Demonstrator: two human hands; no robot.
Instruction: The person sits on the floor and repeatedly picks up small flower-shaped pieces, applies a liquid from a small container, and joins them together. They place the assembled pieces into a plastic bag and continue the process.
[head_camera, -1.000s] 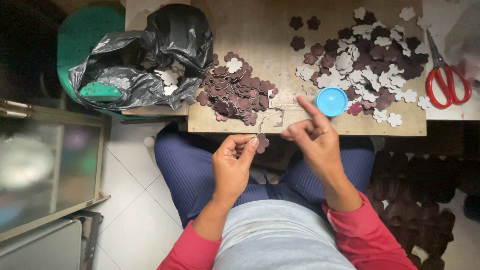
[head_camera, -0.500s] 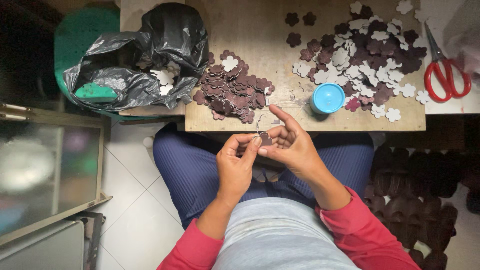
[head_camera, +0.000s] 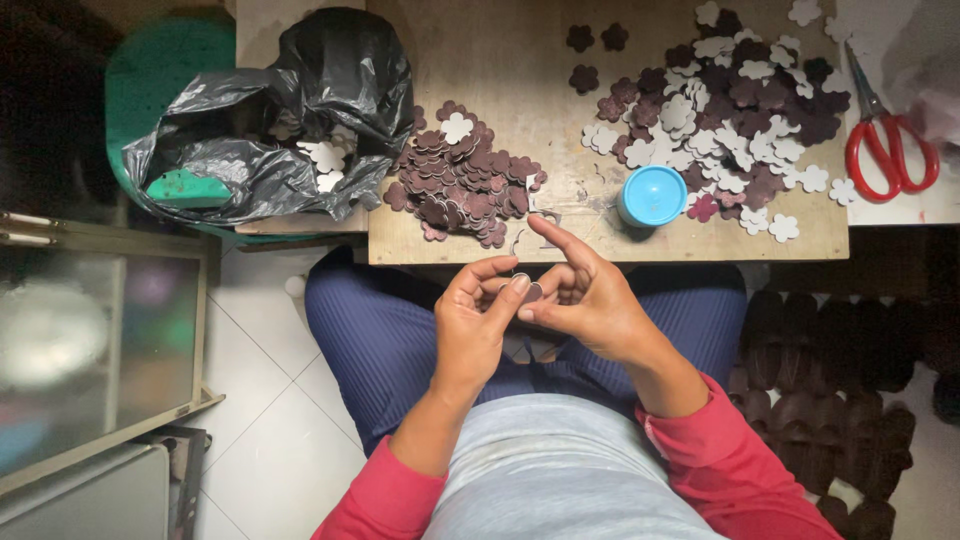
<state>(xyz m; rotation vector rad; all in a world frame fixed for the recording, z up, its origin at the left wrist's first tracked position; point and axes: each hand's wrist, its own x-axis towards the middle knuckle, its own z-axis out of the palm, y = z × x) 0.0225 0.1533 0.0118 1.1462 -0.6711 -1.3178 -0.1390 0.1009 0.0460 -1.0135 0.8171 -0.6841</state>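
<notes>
Both hands — left hand (head_camera: 480, 320), right hand (head_camera: 585, 295) — pinch one maroon cutout (head_camera: 531, 292); finished pile (head_camera: 465, 175) small, mixed heap (head_camera: 735, 110) left on the surface (head_camera: 520, 60)

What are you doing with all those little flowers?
A seated person pinches one small dark flower-shaped piece between both hands, left hand and right hand, just below a wooden board. On the board lie a maroon pile, a mixed white-and-maroon pile and a blue round lid. Red scissors rest to the right.

Both hands meet over the lap — left hand (head_camera: 478, 325) and right hand (head_camera: 583, 298), fingertips pinched together.
</notes>
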